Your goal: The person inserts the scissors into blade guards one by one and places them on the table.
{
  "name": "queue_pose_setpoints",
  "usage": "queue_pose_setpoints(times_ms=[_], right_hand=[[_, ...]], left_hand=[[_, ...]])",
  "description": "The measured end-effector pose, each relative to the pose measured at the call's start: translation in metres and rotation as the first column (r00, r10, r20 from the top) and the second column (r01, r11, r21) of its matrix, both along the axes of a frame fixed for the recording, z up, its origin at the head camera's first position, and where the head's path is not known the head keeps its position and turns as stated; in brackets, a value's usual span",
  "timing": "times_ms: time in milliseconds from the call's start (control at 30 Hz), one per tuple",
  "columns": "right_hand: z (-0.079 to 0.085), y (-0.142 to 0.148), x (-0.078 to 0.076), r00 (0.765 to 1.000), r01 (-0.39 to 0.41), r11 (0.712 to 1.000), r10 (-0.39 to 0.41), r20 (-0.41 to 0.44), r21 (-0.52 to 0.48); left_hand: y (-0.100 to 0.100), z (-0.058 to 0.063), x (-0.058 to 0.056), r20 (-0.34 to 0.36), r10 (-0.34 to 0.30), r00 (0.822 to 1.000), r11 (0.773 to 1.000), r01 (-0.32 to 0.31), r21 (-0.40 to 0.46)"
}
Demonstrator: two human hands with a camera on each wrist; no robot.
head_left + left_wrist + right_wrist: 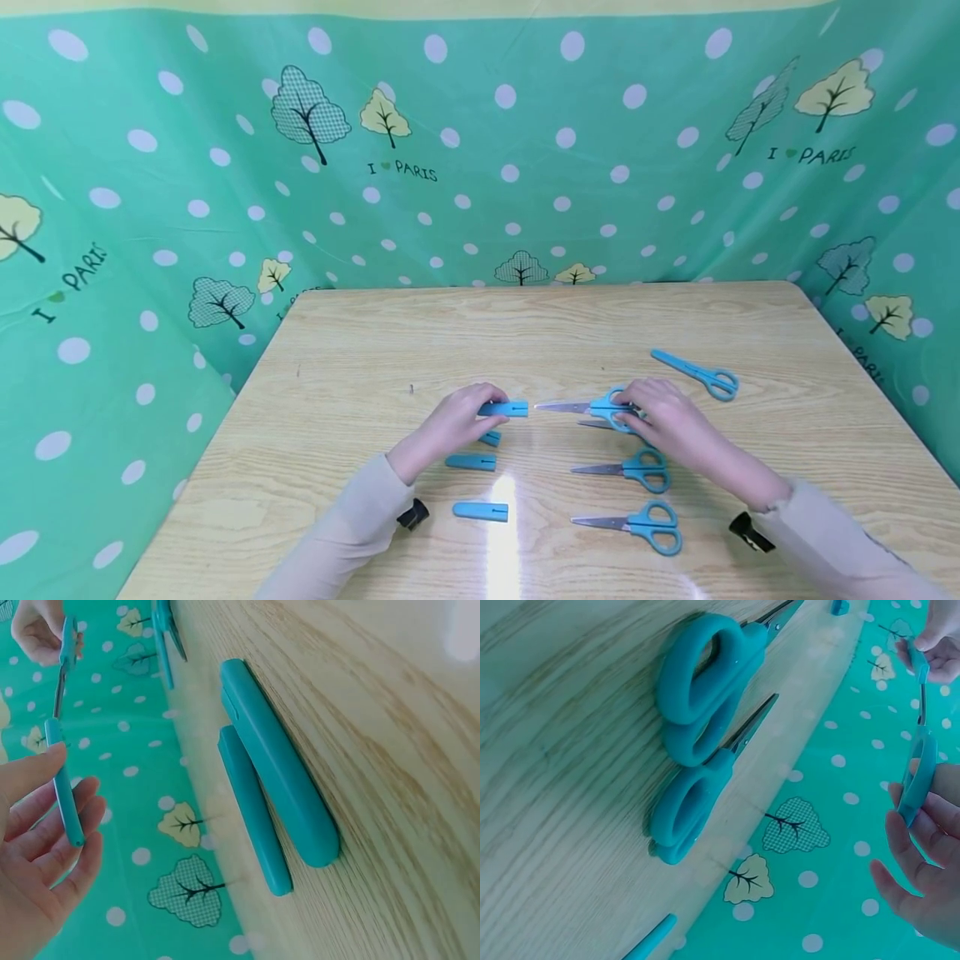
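Observation:
My left hand pinches a blue scissor sheath between thumb and fingers, its slotted mouth facing right. Opposite it, my right hand grips a pair of blue-handled scissors by the handles. Those blades are closed and point left, in line with the sheath, their tip right at its mouth. The left wrist view shows the held sheath raised above the table. From the right wrist, the held scissors' handle sits between thumb and fingertips.
Left of centre lie three more sheaths, including a front one; my left hand partly hides the farthest. To the right are three bare scissors, the nearest pair in front. Sheathed scissors rest farther back on the wooden table.

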State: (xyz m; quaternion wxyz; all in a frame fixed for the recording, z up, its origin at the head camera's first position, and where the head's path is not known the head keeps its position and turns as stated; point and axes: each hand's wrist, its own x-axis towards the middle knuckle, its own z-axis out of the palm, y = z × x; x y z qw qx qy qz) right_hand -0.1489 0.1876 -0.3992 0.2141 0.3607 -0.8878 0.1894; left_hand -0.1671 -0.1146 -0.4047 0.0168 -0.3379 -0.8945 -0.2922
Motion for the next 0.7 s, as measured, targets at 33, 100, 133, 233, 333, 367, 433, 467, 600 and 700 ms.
queue_pose_setpoints(times_ms=[33,100,133,233,333,367,433,467,600,700], right_hand=[[0.0005,-0.0005,0.0005,1.000,0.001,1.000,-0.001,-0.001,0.002],[0.0013,-0.0014,0.0014,1.000,0.005,1.000,-0.005,0.000,0.005],[0.0019,-0.0019,0.0018,1.000,0.007,1.000,-0.007,0.002,0.006],[0.0036,-0.0034,0.0030,1.000,0.007,1.000,-0.007,0.005,0.005],[0.0045,-0.0041,0.0040,1.000,0.001,1.000,-0.001,-0.007,0.003],[0.0046,-0.0042,0.0043,1.000,-0.003,1.000,0.003,-0.013,0.001],[0.0047,-0.0044,0.0047,1.000,-0.008,1.000,0.008,-0.023,-0.001],[0.0045,-0.0044,0.0049,1.000,-0.008,1.000,0.008,-0.028,0.000],[0.0044,-0.0049,0.0052,0.999,-0.010,1.000,0.010,-0.032,0.003],[0.0046,-0.0054,0.0053,1.000,-0.011,1.000,0.011,-0.029,0.003]], left_hand=[[0.0003,0.0006,0.0006,-0.007,-0.002,1.000,1.000,0.002,-0.003],[0.0009,0.0016,0.0018,-0.021,-0.004,1.000,1.000,0.004,-0.010],[0.0012,0.0020,0.0023,-0.027,-0.006,1.000,1.000,0.005,-0.011],[0.0017,0.0029,0.0035,-0.043,-0.009,0.999,1.000,0.009,-0.013],[0.0020,0.0026,0.0040,-0.058,-0.015,0.998,1.000,0.015,-0.014],[0.0021,0.0024,0.0041,-0.063,-0.018,0.998,1.000,0.017,-0.014],[0.0021,0.0018,0.0042,-0.075,-0.022,0.997,1.000,0.021,-0.013],[0.0021,0.0015,0.0042,-0.081,-0.026,0.996,1.000,0.025,-0.011],[0.0022,0.0006,0.0046,-0.102,-0.037,0.994,0.999,0.037,0.002],[0.0023,0.0004,0.0051,-0.105,-0.042,0.994,0.999,0.043,0.007]])
